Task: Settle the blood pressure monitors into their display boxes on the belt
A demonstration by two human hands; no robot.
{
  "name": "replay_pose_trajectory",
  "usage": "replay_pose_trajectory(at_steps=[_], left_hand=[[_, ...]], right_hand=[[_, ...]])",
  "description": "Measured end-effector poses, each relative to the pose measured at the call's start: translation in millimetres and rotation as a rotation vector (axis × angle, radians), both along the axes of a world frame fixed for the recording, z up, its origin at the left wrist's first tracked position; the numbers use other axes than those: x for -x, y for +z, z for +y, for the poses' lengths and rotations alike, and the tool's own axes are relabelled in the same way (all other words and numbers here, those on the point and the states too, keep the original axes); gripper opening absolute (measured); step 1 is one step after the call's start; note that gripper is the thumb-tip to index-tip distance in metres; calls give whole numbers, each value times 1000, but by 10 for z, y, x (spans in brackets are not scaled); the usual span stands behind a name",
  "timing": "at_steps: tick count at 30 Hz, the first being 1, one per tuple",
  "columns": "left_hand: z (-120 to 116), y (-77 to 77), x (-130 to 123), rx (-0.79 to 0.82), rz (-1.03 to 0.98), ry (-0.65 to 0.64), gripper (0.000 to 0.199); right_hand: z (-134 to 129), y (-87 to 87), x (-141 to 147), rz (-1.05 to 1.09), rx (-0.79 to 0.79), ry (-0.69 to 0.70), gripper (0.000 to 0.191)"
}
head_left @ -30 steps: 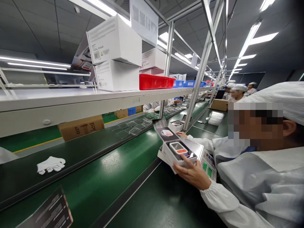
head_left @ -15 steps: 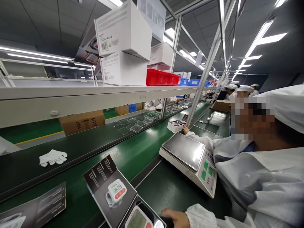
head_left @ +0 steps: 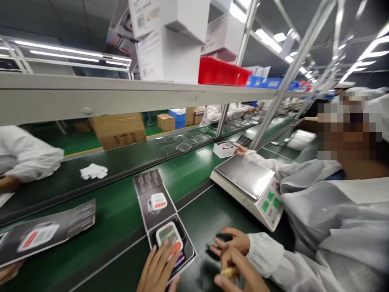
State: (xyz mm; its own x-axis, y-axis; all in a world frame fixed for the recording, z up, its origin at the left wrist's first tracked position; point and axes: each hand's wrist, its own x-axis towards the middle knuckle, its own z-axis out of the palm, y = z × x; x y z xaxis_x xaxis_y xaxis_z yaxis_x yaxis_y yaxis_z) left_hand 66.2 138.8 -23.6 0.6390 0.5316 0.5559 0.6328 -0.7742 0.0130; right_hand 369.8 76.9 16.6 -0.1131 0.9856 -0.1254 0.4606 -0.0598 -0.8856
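Observation:
An open box (head_left: 193, 256) holds a white wrist monitor (head_left: 170, 234) with a grey screen, its printed lid folded back. My left hand (head_left: 158, 265) lies over the lower part of the monitor and the box's near edge, fingers extended and slightly apart. Right of the box, my right hand (head_left: 243, 269) is curled, with a small yellow thing (head_left: 229, 271) at its fingertips that I cannot make out. Just beyond it, a co-worker's hand (head_left: 235, 241) has its fingers spread above the dark surface.
A scale (head_left: 246, 176) stands in front of the co-worker at right. Another printed box lid (head_left: 48, 233) is at left, with someone's hand under it. White gloves (head_left: 93, 171) lie on the far belt. Overhead runs a shelf (head_left: 121, 97) with white boxes and a red bin (head_left: 223, 72).
Both my hands have come into view. The open box now shows higher in the picture. The co-worker's near hand has opened beside it, and a white-sleeved arm has entered at far left.

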Motion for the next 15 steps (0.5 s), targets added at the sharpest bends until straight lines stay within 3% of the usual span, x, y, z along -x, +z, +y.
replay_pose_trajectory(at_steps=[3,5,8,11,15], left_hand=[[-41,233,121,191,54,-18,66],[-87,301,117,321,25,-10,72],[-133,298,74,429,-78,-24,81],[-150,279,46,464,-164,-36,82],[-164,268,21,433,-219,-10,55]], right_hand=[[-214,169,304,-171,-228,-111,22],[-209,270,457,-276,-330,-66,22],[-75,335,636,-326,-359,83,21],[52,304,783,-386,-407,136,20],[157,216,903,-519,-586,64,22]])
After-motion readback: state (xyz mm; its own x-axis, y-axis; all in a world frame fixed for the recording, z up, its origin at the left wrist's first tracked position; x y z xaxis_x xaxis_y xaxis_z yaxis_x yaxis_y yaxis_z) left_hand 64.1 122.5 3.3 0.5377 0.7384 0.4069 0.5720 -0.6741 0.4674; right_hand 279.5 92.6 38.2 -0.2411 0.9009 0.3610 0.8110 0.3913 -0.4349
